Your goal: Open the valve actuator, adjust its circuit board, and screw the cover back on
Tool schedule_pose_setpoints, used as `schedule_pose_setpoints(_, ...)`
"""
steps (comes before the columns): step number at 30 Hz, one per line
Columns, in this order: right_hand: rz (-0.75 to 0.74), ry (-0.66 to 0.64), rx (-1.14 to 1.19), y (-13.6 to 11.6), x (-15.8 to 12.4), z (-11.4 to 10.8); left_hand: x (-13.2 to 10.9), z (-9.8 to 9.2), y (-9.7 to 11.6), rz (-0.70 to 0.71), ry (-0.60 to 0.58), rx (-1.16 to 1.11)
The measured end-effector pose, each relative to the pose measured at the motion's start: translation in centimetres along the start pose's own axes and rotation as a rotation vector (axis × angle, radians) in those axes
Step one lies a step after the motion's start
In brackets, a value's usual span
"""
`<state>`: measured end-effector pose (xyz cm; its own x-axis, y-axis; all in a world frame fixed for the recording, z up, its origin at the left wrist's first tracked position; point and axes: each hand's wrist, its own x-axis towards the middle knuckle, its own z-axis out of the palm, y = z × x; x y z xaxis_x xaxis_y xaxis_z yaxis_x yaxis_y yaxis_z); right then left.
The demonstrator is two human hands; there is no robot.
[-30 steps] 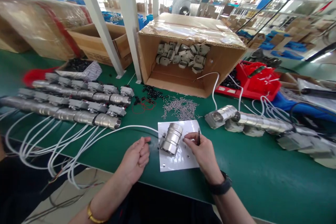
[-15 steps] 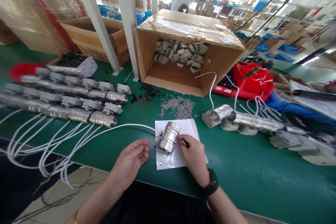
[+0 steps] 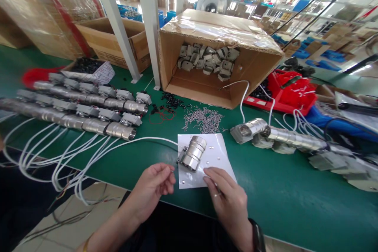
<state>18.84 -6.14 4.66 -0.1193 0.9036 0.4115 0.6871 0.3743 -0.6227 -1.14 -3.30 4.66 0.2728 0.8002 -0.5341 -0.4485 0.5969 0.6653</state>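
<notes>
A shiny metal cylinder [image 3: 194, 152] with ring grooves lies tilted on a white sheet [image 3: 186, 179], a white cable [image 3: 153, 138] running to its left side. Several small shiny discs [image 3: 211, 147] rest on the sheet. Left of the sheet's front corner, my left hand [image 3: 156, 184] is closed in a pinch, with a tiny bit of something at the fingertips, too small to name. My right hand [image 3: 228, 197] hovers over the sheet's right front part, apart from the cylinder. Its thumb and forefinger are pinched together; what they hold, if anything, is hidden.
Loose screws [image 3: 203, 120] are heaped behind the sheet, near small black parts [image 3: 173, 100]. Rows of metal cylinders with grey housings [image 3: 109, 114] lie left, more [image 3: 283, 136] right. A cardboard box [image 3: 201, 86] of grey housings and a red bin [image 3: 298, 94] stand behind.
My right hand has drawn back from the cylinder's right side toward me. The dark object seen in its fingers before no longer shows. My left hand has barely moved, and the view has shifted slightly.
</notes>
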Motion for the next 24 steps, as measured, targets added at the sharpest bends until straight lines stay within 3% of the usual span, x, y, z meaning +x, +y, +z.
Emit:
schedule_pose_setpoints(4, 0.122, -0.132, 0.355, -3.1, 0.7, 0.8, -0.7, 1.7, -1.1, 0.046, -0.074, 0.193)
schedule_pose_setpoints(7, 0.199, -0.122, 0.394, -3.5, 0.5, 1.7, -0.8, 2.4, -1.2, 0.086, -0.032, 0.334)
schedule_pose_setpoints(10, 0.164, -0.124, 0.368, -3.0, -0.2, 2.2, -0.9, 2.5, -1.2, 0.088, -0.039, 0.372)
schedule_pose_setpoints(15, 0.091, -0.064, 0.245, -2.3, -0.5, 1.9, -0.8, 1.9, -1.4, -0.04, -0.087, 0.079)
schedule_pose_setpoints(18, 0.125, 0.019, 0.195, -1.7, -0.1, 1.1, -0.4, 1.4, -1.0, -0.146, 0.019, -0.208)
schedule_pose_setpoints(21, 0.169, 0.071, 0.165, -0.7, 0.0, 0.4, 0.0, 0.8, -0.1, -0.097, 0.168, -0.292)
schedule_pose_setpoints(24, 0.201, 0.14, 0.171, 0.0, -0.4, 0.7, 0.5, 0.4, 0.5, -0.009, 0.224, -0.273)
